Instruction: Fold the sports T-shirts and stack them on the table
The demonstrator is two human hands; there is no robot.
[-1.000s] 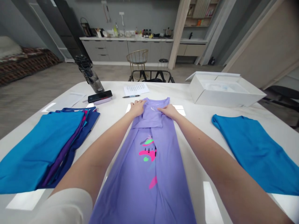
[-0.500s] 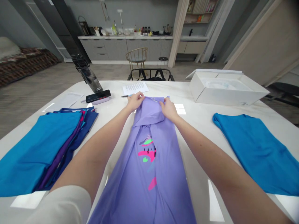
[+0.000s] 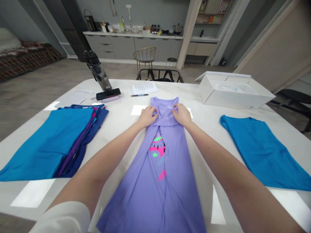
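A lavender shirt point(image 3: 143, 194) lies lengthwise down the middle of the table with its neckline at the far end. Its two sides are folded inward, and a pink, green and black print shows in the gap between them. My left hand point(image 3: 147, 116) pinches the fabric at the left edge just below the neckline, fingers curled. Opposite it, my right hand point(image 3: 182, 115) has its fingers closed on the cloth at the right edge. Creases run across the fabric between both hands. The shirt's near end runs out of view at the bottom.
A stack of folded blue and purple clothes point(image 3: 55, 136) lies on the left, a folded blue garment point(image 3: 262, 149) on the right. Farther back are a phone point(image 3: 108, 94), a pen point(image 3: 139, 95), a printed sheet point(image 3: 145, 87), a black handheld device point(image 3: 100, 72) and an open white box point(image 3: 235, 95).
The collar end, earlier bunched between my hands, now lies spread flat with the neckline showing. Both hands have drawn nearer to me, onto the edges below the neckline. The view shifted slightly.
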